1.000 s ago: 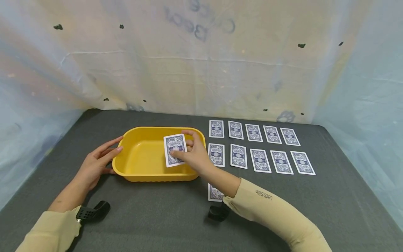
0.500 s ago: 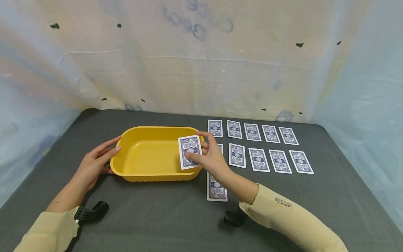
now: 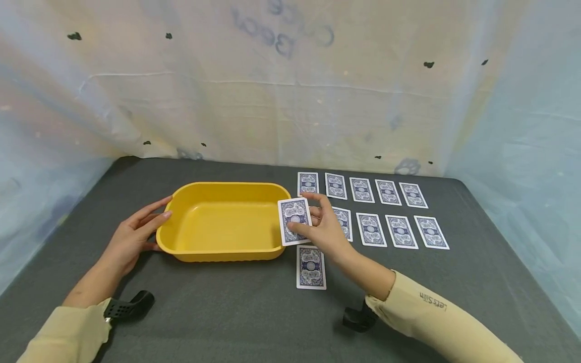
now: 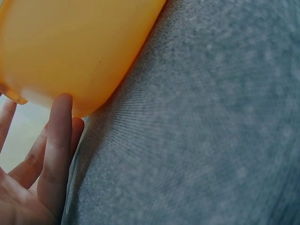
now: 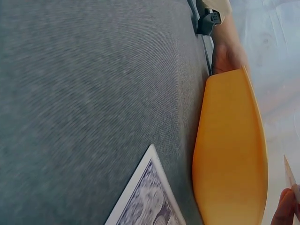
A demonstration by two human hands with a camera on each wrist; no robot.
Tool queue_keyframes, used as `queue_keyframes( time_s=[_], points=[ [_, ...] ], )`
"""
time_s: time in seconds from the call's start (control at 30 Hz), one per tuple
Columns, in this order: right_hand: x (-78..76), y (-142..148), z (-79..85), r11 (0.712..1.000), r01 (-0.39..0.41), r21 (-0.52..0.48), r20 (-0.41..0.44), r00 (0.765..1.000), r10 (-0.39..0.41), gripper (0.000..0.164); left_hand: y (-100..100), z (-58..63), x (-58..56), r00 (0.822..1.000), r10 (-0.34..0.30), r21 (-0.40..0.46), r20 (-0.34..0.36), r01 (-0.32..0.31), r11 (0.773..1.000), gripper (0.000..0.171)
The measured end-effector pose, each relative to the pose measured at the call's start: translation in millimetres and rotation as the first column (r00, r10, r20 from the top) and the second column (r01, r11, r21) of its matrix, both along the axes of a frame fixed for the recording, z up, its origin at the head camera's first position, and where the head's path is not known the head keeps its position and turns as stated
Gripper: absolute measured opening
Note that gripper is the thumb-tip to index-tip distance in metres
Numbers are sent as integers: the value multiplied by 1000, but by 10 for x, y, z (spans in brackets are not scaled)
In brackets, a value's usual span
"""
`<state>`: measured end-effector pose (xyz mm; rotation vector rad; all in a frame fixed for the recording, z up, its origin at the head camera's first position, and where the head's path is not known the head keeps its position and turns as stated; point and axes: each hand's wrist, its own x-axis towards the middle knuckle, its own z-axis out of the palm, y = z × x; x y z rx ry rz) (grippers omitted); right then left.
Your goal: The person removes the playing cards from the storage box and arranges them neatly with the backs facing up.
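Note:
In the head view my right hand (image 3: 329,229) pinches a blue-backed playing card (image 3: 294,214) between thumb and fingers. The card overlaps the right rim of a yellow plastic tub (image 3: 218,256) and hides most of a card lying behind it. At the tub's left end, my left hand (image 3: 131,237) rests its fingertips against the rim, fingers mostly straight. The left wrist view shows these fingers (image 4: 59,136) close to the tub's outer wall (image 4: 84,56). In the right wrist view, the held card (image 5: 289,173) appears edge-on at the right edge.
Two rows of face-down cards (image 3: 401,232) lie right of the tub on a dark grey cloth-covered table (image 3: 218,312). One more card (image 3: 311,267) lies alone, nearer me. A pale plastic sheet (image 3: 272,101) hangs behind and at both sides.
My right hand has moved right with the card, from over the tub's inside to its right rim. The single near card has come into full view. The left hand stays at the tub.

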<state>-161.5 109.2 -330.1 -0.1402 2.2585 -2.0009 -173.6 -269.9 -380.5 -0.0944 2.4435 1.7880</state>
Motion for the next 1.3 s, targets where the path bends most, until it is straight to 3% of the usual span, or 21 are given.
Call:
queue_keyframes(
  time_s=[0.27,0.7,1.3],
  points=[
    [58,226,-3,999,35,33,1,999,-35,70,1,3,10,1000,-1,5,3,1,1000,57],
    [109,577,-158,989,85,117,29,996,-89,71,17,6,-7,1000,17,-45,11,-17,999,61],
    [198,801,-321,985,64,163,61,995,-75,68,6,8,-7,1000,1,-35,-2,-1,999,58]
  ],
)
